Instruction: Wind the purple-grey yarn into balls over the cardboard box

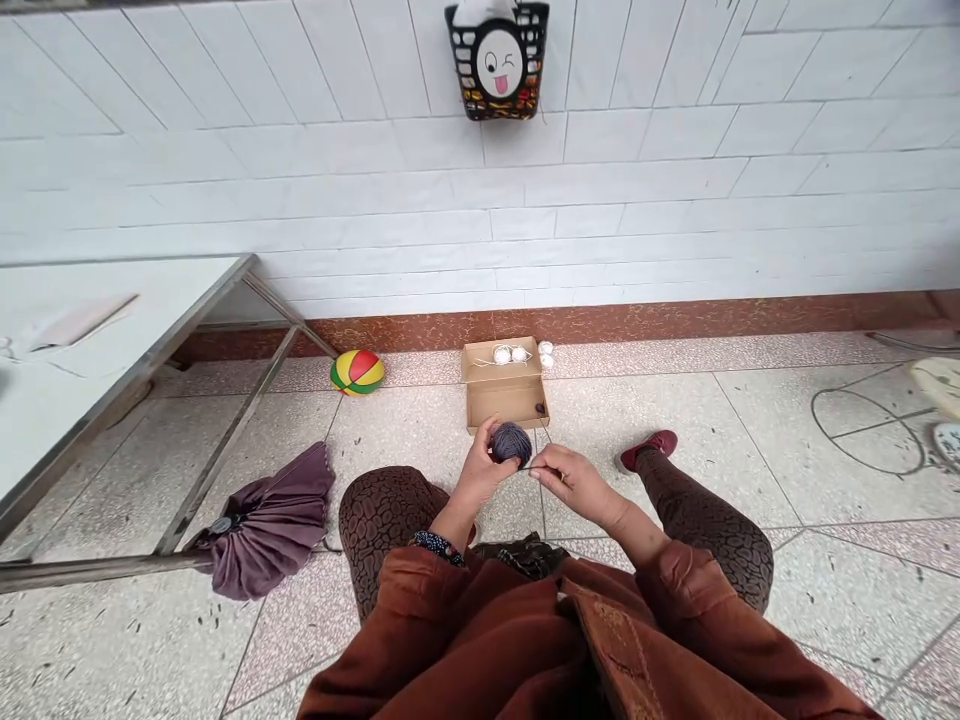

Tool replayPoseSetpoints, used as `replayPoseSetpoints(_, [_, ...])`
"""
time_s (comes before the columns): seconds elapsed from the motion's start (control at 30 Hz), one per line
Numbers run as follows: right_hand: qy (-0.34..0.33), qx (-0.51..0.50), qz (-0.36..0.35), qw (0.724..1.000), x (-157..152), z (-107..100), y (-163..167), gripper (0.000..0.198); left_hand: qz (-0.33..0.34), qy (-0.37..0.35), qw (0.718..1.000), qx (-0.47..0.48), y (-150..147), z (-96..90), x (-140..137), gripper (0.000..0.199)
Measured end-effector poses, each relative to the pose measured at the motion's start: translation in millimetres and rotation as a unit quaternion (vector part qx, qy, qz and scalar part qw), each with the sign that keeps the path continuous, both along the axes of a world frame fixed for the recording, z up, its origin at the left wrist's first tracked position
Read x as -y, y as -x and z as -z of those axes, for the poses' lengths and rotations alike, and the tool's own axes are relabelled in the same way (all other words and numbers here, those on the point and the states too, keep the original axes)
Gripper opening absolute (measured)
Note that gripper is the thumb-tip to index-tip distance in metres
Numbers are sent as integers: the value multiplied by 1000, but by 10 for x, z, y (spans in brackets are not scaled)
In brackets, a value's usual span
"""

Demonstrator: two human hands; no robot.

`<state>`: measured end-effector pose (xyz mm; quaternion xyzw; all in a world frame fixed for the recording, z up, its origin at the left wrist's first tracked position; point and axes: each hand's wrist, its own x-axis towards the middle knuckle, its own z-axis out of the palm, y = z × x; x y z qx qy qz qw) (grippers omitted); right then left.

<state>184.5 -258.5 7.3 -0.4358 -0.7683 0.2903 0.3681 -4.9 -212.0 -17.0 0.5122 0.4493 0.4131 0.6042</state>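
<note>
A dark purple-grey ball of yarn [511, 443] sits in my left hand [484, 470], whose fingers and thumb curl round it. Close by on the right, my right hand [574, 478] pinches the dark strand that comes off the ball. Just beyond both hands an open cardboard box [506, 398] lies on the floor. A small dark lump of yarn [540, 408] rests in its near right corner, and a strand seems to run from there toward my right hand. White yarn balls [511, 355] lie on the box's raised lid flap.
More white balls [546, 354] stand beside the box. A striped ball [357, 372] lies by the table frame [247, 430] at left, with a purple pleated cloth [274, 525] hanging there. A black basket [497, 65] hangs on the tiled wall. A metal ring stand [870, 432] is at right.
</note>
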Motion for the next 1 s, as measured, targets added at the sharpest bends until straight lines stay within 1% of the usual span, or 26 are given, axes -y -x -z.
replayPoseSetpoints(0.1, [-25, 18, 22, 999, -147, -143, -3, 24, 70, 13, 997, 16, 89, -45, 75, 87])
replayPoseSetpoints(0.17, [-31, 24, 37, 999, -268, -163, 4, 25, 132, 25, 990, 37, 140, -117, 135, 87])
replayPoseSetpoints(0.23, [-24, 20, 55, 998, -351, -103, 26, 24, 183, 28, 980, 75, 172, -209, 200, 85])
replayPoseSetpoints(0.3, [-4, 10, 80, 997, -359, 24, 66, 25, 192, 27, 972, 136, 185, -301, 261, 79])
replayPoseSetpoints(0.4, [44, 4, 105, 994, -224, 263, 129, 26, 175, 74, 960, 206, 192, -389, 319, 75])
replayPoseSetpoints(0.47, [69, 10, 109, 992, -83, 393, 154, 23, 141, 108, 958, 225, 206, -388, 318, 70])
replayPoseSetpoints(0.53, [82, 21, 99, 991, 50, 465, 164, 21, 85, 123, 962, 229, 230, -343, 286, 61])
replayPoseSetpoints(0.6, [86, 34, 66, 993, 153, 468, 168, 21, 17, 125, 967, 221, 257, -273, 240, 50])
replayPoseSetpoints(0.67, [79, 44, 20, 996, 224, 406, 174, 21, -38, 123, 971, 200, 276, -204, 203, 44])
replayPoseSetpoints(0.77, [46, 51, -34, 997, 280, 219, 192, 22, -69, 90, 985, 134, 281, -138, 193, 45])
replayPoseSetpoints(0.83, [23, 45, -42, 998, 280, 67, 201, 23, -73, 59, 993, 68, 270, -120, 216, 49])
replayPoseSetpoints(0.9, [0, 38, -31, 999, 242, -70, 197, 24, -67, 36, 997, 5, 254, -112, 255, 55])
replayPoseSetpoints(1.0, [-31, 32, -4, 999, 115, -179, 162, 25, -25, 24, 999, -38, 232, -109, 333, 59])
